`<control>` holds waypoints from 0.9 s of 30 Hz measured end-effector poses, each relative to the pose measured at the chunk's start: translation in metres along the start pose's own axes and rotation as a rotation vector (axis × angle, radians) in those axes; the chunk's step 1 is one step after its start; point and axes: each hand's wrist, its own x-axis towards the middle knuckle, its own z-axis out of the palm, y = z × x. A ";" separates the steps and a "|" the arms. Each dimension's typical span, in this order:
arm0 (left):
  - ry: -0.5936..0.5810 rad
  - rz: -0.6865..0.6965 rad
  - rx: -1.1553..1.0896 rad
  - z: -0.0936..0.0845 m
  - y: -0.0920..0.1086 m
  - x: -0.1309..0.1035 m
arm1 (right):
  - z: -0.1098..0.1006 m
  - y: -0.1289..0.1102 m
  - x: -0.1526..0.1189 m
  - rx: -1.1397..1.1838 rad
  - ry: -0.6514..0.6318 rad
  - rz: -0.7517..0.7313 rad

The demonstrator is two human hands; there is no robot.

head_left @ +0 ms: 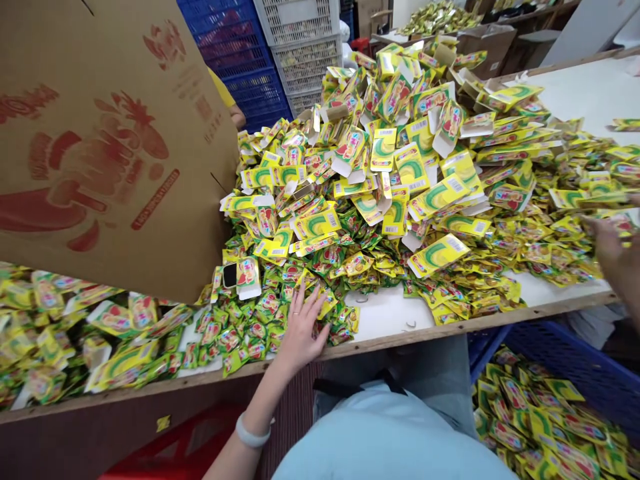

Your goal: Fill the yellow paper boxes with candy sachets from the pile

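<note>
My left hand (303,327), with a ring and a pale wristband, lies palm down with fingers spread on small green candy packets (267,303) near the table's front edge. Nothing is visibly held in it. At the far right edge, my right hand (615,250) is blurred and partly cut off, over yellow packets (545,233); whether it grips one is unclear. Between the hands rises a big heap of yellow-and-green candy boxes (413,167), many with white flaps standing open, mixed with loose packets.
A large printed cardboard carton (115,153) stands tilted at left over more packets. A blue crate (580,360) full of packets sits below the table at right. Behind are stacked blue crates (240,47) and white crates (305,47), and another person's yellow sleeve (221,89).
</note>
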 end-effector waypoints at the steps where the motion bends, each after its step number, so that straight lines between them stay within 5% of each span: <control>1: -0.002 0.001 0.013 0.004 -0.008 -0.005 | 0.002 -0.021 -0.009 0.121 -0.030 -0.023; 3: 0.020 0.008 0.014 0.013 -0.019 -0.009 | 0.006 -0.084 -0.044 0.551 -0.257 -0.180; 7: 0.116 -0.002 -0.018 0.025 -0.023 0.000 | 0.012 -0.215 -0.123 0.774 -0.575 -0.499; 10: 0.220 -0.057 -0.104 0.024 -0.018 0.006 | 0.014 -0.261 -0.154 0.856 -0.910 -0.614; 12: 0.314 -0.150 -0.208 0.020 -0.012 0.007 | 0.015 -0.267 -0.161 0.880 -1.016 -0.591; 16: 0.385 -0.379 -0.438 0.009 0.004 0.011 | 0.013 -0.252 -0.145 1.001 -1.011 -0.533; 20: 0.204 -0.444 -0.657 0.004 0.024 0.024 | 0.000 -0.233 -0.104 1.307 -0.956 -0.417; 24: -0.010 -0.376 -0.875 0.007 0.046 0.036 | -0.008 -0.227 -0.079 1.241 -0.961 -0.417; 27: -0.093 -0.292 -0.926 0.007 0.057 0.040 | -0.005 -0.221 -0.086 1.233 -0.940 -0.324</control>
